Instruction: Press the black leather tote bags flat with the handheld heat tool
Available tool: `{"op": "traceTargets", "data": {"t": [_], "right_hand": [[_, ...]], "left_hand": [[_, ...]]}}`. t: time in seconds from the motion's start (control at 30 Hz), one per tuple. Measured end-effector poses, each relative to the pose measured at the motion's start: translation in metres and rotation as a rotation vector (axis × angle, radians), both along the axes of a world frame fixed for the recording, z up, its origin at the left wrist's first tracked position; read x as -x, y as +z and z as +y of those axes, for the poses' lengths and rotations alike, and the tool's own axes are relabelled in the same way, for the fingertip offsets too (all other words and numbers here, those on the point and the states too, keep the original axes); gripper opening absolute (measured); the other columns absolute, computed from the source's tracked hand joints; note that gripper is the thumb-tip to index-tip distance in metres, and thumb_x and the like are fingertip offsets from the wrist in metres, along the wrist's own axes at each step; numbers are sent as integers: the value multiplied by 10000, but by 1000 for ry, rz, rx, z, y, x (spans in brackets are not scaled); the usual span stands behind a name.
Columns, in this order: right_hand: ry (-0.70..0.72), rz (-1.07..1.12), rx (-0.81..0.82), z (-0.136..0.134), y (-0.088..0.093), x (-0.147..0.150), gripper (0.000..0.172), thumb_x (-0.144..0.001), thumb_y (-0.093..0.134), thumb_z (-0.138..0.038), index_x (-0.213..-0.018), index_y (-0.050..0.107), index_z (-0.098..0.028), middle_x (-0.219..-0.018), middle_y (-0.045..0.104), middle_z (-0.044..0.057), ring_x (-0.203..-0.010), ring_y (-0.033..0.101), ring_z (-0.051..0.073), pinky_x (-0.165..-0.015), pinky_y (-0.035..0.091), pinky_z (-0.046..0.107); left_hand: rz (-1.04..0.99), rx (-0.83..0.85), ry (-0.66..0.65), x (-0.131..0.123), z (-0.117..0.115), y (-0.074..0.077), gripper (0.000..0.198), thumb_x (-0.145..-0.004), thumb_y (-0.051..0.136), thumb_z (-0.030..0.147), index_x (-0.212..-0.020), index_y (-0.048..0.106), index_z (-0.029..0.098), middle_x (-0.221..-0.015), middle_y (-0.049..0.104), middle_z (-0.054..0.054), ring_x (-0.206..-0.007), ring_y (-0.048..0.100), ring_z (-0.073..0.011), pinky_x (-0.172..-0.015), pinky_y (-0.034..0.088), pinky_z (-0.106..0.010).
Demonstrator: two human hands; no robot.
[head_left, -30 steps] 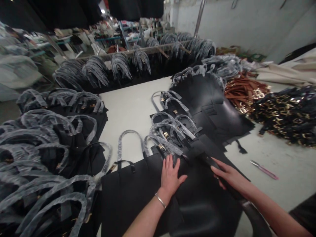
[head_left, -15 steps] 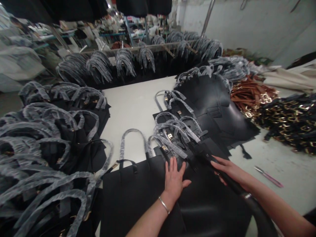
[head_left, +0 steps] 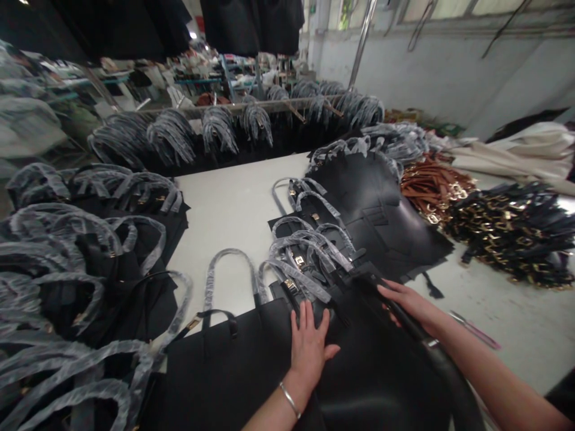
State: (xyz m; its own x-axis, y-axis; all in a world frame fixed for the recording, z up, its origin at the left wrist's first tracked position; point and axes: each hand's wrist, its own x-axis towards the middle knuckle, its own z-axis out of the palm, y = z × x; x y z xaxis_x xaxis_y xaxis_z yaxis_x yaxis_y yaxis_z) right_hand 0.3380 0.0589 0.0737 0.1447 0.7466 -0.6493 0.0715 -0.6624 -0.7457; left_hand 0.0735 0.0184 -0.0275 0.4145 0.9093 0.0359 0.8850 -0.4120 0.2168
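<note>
A black leather bag panel (head_left: 233, 353) lies flat on the table, with a plastic-wrapped handle (head_left: 231, 254) standing out from its top edge. My left hand (head_left: 309, 344) rests on the black leather with its fingers spread. Farther right, my right hand (head_left: 411, 305) is closed on the raised edge of another black leather panel (head_left: 381, 371), thumb on one side and fingers curled under. Just beyond my left fingertips are more wrapped handles (head_left: 309, 242) and a gold-coloured buckle (head_left: 291, 285).
Handled black bag pieces (head_left: 148, 299) are heaped on the left. More black leather panels (head_left: 372, 203) lie at back right, near brown straps (head_left: 433, 185) and buckled black straps (head_left: 516, 233). Pink-handled snips (head_left: 476, 330) lie right of my arm. A rack (head_left: 215, 108) of wrapped handles stands behind.
The view has tilted up and turned slightly right, so the scene sits lower and farther left. Both hands keep almost the same places on the leather.
</note>
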Motion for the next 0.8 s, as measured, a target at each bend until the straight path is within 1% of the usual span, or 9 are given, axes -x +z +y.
{"op": "traceTargets", "data": {"t": [0.13, 0.23, 0.33, 0.43, 0.53, 0.6, 0.67, 0.73, 0.8], "right_hand": [[2, -3, -42, 16, -6, 2, 611, -850, 623, -459, -1383, 445, -219, -570, 564, -41, -375, 514, 101, -340, 422, 190], [23, -3, -15, 12, -5, -5, 634, -831, 635, -486, -1367, 460, -196, -571, 578, -28, -374, 523, 116, -331, 428, 205], [34, -8, 1, 8, -5, -7, 638, -828, 631, -493, -1350, 475, -163, -574, 592, -15, -379, 529, 127, -332, 435, 220], [2, -59, -73, 17, -6, 2, 609, -840, 626, -451, -1363, 469, -182, -561, 574, -37, -383, 512, 113, -344, 423, 205], [-52, -127, -162, 22, 0, 7, 618, -840, 632, -410, -1397, 434, -233, -561, 549, -63, -400, 506, 100, -371, 425, 192], [-47, -123, -174, 11, 11, 5, 645, -825, 642, -421, -1406, 429, -238, -586, 554, -59, -406, 512, 104, -377, 433, 205], [1, -89, -145, -9, 22, 2, 689, -799, 659, -452, -1412, 429, -234, -618, 569, -44, -409, 519, 113, -374, 433, 221], [53, -75, -102, -33, 31, 1, 735, -772, 675, -477, -1419, 423, -235, -630, 578, -37, -418, 528, 119, -380, 435, 225], [87, -88, -73, -54, 34, 6, 779, -758, 676, -494, -1435, 399, -226, -622, 570, -42, -420, 530, 121, -384, 433, 223]], "left_hand": [[5, 6, -9, 0, 0, -3, 832, -706, 629, 684, -1416, 374, 334, -1499, 329, -168, -1400, 233, -377, -1078, 208, -646], [10, -3, 10, 0, 0, -5, 839, -697, 646, 674, -1416, 375, 336, -1500, 328, -165, -1403, 223, -379, -1078, 204, -651], [3, -13, -1, -2, 1, -6, 840, -692, 650, 674, -1413, 381, 337, -1501, 330, -156, -1405, 218, -376, -1083, 214, -639], [4, -19, -8, -2, 2, -7, 849, -686, 656, 674, -1414, 379, 336, -1495, 339, -160, -1401, 234, -375, -1084, 223, -631], [11, -17, -11, 0, 1, -5, 847, -695, 637, 686, -1416, 376, 327, -1498, 333, -163, -1398, 241, -377, -1083, 226, -634], [10, -10, -27, 1, 2, -1, 841, -714, 607, 696, -1423, 365, 315, -1508, 315, -158, -1398, 238, -377, -1086, 226, -635], [-3, -4, -63, -2, 7, 3, 830, -728, 594, 692, -1423, 364, 302, -1518, 301, -145, -1394, 244, -382, -1091, 231, -630], [-30, -1, -152, -9, 17, 8, 798, -750, 606, 651, -1417, 374, 280, -1515, 315, -126, -1395, 249, -370, -1110, 244, -589], [-71, -3, -270, -19, 31, 12, 753, -781, 617, 594, -1411, 380, 255, -1492, 363, -105, -1398, 258, -337, -1130, 261, -521]]}}
